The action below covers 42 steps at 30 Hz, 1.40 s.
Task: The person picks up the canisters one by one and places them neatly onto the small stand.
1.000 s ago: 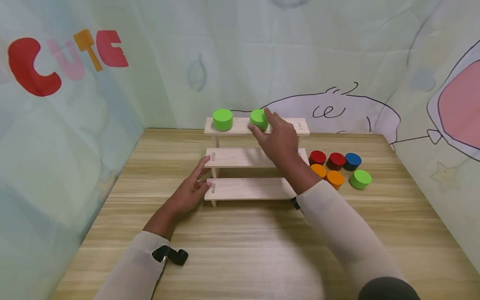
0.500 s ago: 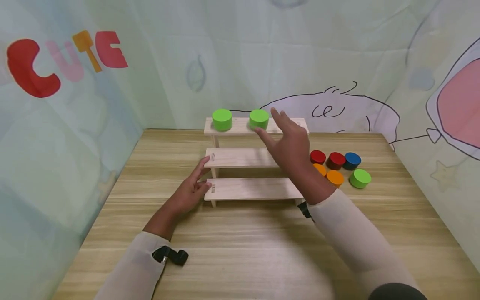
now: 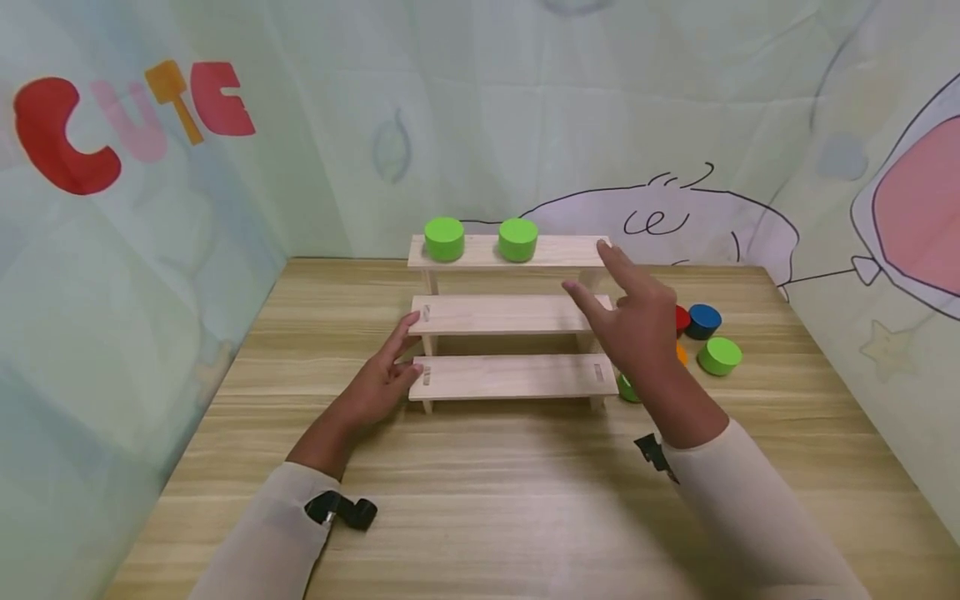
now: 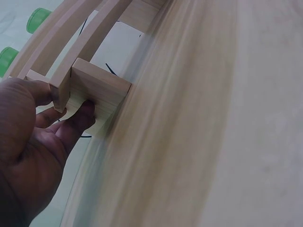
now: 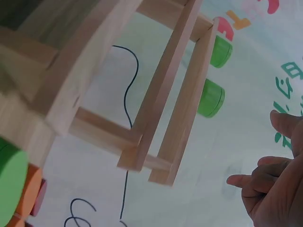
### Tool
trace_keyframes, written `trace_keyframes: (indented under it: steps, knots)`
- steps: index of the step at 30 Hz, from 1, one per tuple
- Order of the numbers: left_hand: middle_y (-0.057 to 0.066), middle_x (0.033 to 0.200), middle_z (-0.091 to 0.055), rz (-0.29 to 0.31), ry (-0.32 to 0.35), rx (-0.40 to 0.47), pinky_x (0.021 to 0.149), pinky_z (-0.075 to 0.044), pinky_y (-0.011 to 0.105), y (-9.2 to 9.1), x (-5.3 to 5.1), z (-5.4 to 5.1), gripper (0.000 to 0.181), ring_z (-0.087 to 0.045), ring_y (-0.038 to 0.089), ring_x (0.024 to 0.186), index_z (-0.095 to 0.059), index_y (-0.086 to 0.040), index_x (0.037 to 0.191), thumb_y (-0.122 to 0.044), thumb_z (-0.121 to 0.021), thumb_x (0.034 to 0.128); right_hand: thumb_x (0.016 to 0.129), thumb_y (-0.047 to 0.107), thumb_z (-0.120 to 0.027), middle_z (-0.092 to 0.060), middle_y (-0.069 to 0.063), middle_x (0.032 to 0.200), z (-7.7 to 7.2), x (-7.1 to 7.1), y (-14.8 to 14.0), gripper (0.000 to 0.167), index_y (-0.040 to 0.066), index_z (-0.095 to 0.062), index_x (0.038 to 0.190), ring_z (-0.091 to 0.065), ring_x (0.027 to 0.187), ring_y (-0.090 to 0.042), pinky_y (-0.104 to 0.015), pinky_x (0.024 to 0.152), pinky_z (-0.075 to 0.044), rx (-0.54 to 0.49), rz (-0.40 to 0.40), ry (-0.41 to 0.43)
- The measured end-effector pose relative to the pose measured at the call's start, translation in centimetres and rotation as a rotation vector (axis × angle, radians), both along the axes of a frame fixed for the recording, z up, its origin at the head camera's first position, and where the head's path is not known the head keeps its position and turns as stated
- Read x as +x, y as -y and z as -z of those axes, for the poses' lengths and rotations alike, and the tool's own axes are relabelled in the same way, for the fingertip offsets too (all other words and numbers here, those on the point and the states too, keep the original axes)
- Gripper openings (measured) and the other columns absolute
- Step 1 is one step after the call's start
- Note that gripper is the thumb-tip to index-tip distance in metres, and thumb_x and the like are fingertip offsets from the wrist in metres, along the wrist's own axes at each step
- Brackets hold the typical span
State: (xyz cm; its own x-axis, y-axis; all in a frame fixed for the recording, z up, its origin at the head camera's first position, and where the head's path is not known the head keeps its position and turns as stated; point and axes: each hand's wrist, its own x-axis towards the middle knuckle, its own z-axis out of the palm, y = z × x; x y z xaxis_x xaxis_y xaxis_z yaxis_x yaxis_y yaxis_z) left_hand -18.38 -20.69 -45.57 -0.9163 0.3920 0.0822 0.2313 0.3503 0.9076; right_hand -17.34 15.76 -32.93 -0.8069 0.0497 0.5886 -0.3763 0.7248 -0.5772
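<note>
A three-tier wooden stand (image 3: 510,377) rises in steps on the table. Two green round blocks (image 3: 445,240) sit apart on its top shelf, at the left and near the middle. My left hand (image 3: 375,387) holds the stand's left end, with its thumb at the bottom shelf and a finger at the middle one; in the left wrist view its fingers bend around the shelf's end and touch the leg. Beside the stand's right end my right hand (image 3: 637,325) hovers with thumb and forefinger spread apart, holding nothing.
Right of the stand lie more round blocks, partly behind my right hand: blue (image 3: 704,322), red (image 3: 682,320), orange (image 3: 682,356) and green (image 3: 720,357). Another green block (image 3: 629,388) shows close by the bottom shelf. Printed fabric (image 3: 480,125) hangs behind the table.
My right hand has let go of the green block on the top shelf and moved right and down, toward the loose blocks. My left hand has stayed at the stand.
</note>
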Motion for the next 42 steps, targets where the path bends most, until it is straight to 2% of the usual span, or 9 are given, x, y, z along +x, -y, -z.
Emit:
trace_keyframes:
  steps: [6,9,12,16,19,26,31,39,42]
  knots:
    - [0.027,0.179,-0.026,-0.006,0.009,-0.007,0.118,-0.049,0.065,0.0,0.0,-0.2,0.083,-0.051,0.054,0.150,-0.010,-0.037,0.176,-0.005,-0.054,0.1132,0.096,0.032,-0.087,-0.066,-0.015,0.153,1.3,1.0,-2.5,0.066,0.009,-0.063,0.154,-0.071,0.134,-0.042,-0.056,0.111,-0.060,0.046,0.041,0.020]
    - [0.028,0.179,-0.026,-0.005,0.002,-0.007,0.119,-0.049,0.065,0.0,0.0,-0.4,0.083,-0.050,0.055,0.151,-0.010,-0.036,0.176,-0.004,-0.054,0.1131,0.094,0.031,-0.089,-0.071,-0.016,0.147,2.2,1.2,-3.8,0.065,0.007,-0.066,0.151,-0.075,0.084,-0.037,-0.032,0.074,-0.065,0.078,0.063,0.000]
    - [0.027,0.179,-0.026,0.000,-0.006,-0.012,0.118,-0.050,0.065,0.0,0.0,-0.4,0.083,-0.050,0.055,0.151,-0.010,-0.036,0.177,-0.005,-0.054,0.1133,0.093,0.027,-0.090,-0.081,-0.018,0.125,3.1,1.6,-5.1,0.062,0.005,-0.069,0.146,-0.053,0.064,-0.029,-0.017,0.055,-0.039,0.080,0.063,-0.009]
    - [0.027,0.179,-0.025,0.010,-0.008,-0.014,0.117,-0.051,0.066,0.0,-0.1,-0.5,0.083,-0.051,0.055,0.149,-0.009,-0.038,0.176,-0.006,-0.054,0.1140,0.093,0.023,-0.090,-0.081,-0.019,0.104,4.2,2.4,-6.7,0.056,0.005,-0.072,0.143,-0.070,0.085,-0.031,0.003,0.074,-0.037,0.060,0.048,0.024]
    - [0.027,0.179,-0.025,0.017,-0.014,-0.017,0.117,-0.051,0.066,0.0,-0.1,-0.5,0.083,-0.052,0.055,0.149,-0.008,-0.038,0.176,-0.007,-0.053,0.1143,0.093,0.024,-0.090,-0.082,-0.019,0.113,4.6,3.0,-7.6,0.056,0.006,-0.073,0.143,-0.075,0.099,-0.033,0.005,0.076,-0.039,0.023,0.040,0.087]
    - [0.027,0.179,-0.025,0.007,-0.009,-0.013,0.118,-0.049,0.066,0.0,-0.2,-0.2,0.082,-0.050,0.055,0.150,-0.010,-0.036,0.176,-0.006,-0.054,0.1138,0.098,0.038,-0.084,-0.073,-0.019,0.143,5.2,3.6,-9.1,0.059,0.011,-0.069,0.149,-0.055,0.074,-0.026,-0.012,0.056,-0.045,0.060,0.050,0.301]
    - [0.028,0.178,-0.026,0.002,0.002,-0.009,0.117,-0.050,0.066,-0.1,-0.1,-0.1,0.082,-0.050,0.056,0.150,-0.010,-0.034,0.177,-0.006,-0.054,0.1136,0.096,0.032,-0.087,-0.072,-0.018,0.145,5.7,3.7,-10.0,0.058,0.011,-0.070,0.147,-0.055,0.069,-0.022,-0.017,0.057,-0.051,0.093,0.007,0.324]
    - [0.029,0.178,-0.025,-0.001,-0.003,-0.002,0.118,-0.049,0.066,0.0,-0.1,0.0,0.083,-0.049,0.056,0.151,-0.009,-0.033,0.177,-0.005,-0.054,0.1134,0.093,0.030,-0.090,-0.069,-0.018,0.148,6.5,3.6,-11.2,0.065,0.009,-0.066,0.150,-0.069,0.115,-0.039,-0.017,0.069,-0.052,0.150,-0.065,0.381]
    - [0.028,0.179,-0.024,-0.006,0.002,-0.006,0.118,-0.049,0.065,0.0,0.0,-0.1,0.083,-0.048,0.056,0.151,-0.009,-0.034,0.177,-0.006,-0.054,0.1133,0.092,0.030,-0.091,-0.070,-0.019,0.146,6.8,3.3,-11.6,0.064,0.009,-0.068,0.148,-0.069,0.119,-0.040,-0.019,0.072,-0.054,0.162,-0.088,0.427]
